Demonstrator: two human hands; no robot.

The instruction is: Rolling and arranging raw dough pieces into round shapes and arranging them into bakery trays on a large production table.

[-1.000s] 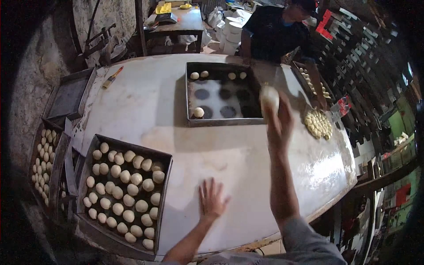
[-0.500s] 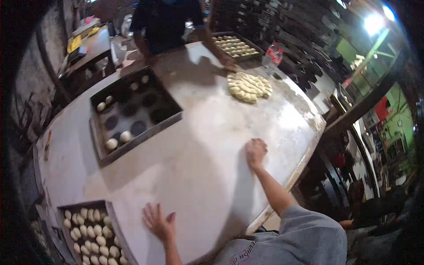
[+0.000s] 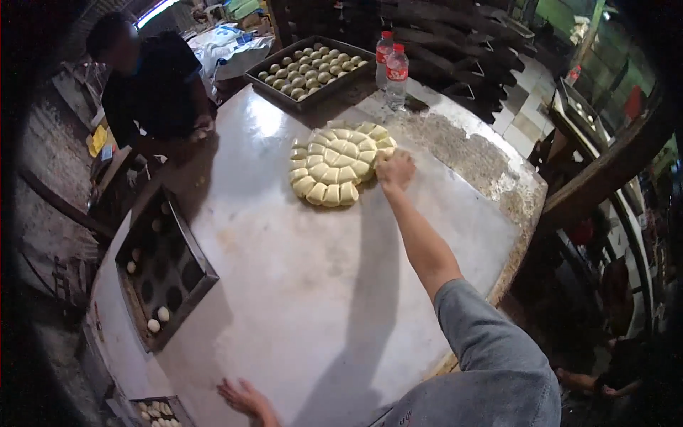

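My right hand [image 3: 395, 169] reaches far across the pale work table [image 3: 299, 285] and rests on the right edge of a round cluster of cut dough pieces [image 3: 339, 164]; its fingers curl over one piece at that edge. My left hand [image 3: 242, 396] lies flat and spread on the table near its front edge, holding nothing. A dark baking tray [image 3: 165, 267] at the left holds a few dough balls along its edges.
Another person in dark clothes [image 3: 153, 85] stands at the far left of the table. A tray of dough balls [image 3: 311, 69] sits at the back, with two plastic bottles [image 3: 391, 67] beside it. A second filled tray [image 3: 158, 411] shows at the bottom left.
My view has swung to the right. My right hand has moved from the bare table up to the dough cluster. My left hand has stayed flat on the table.
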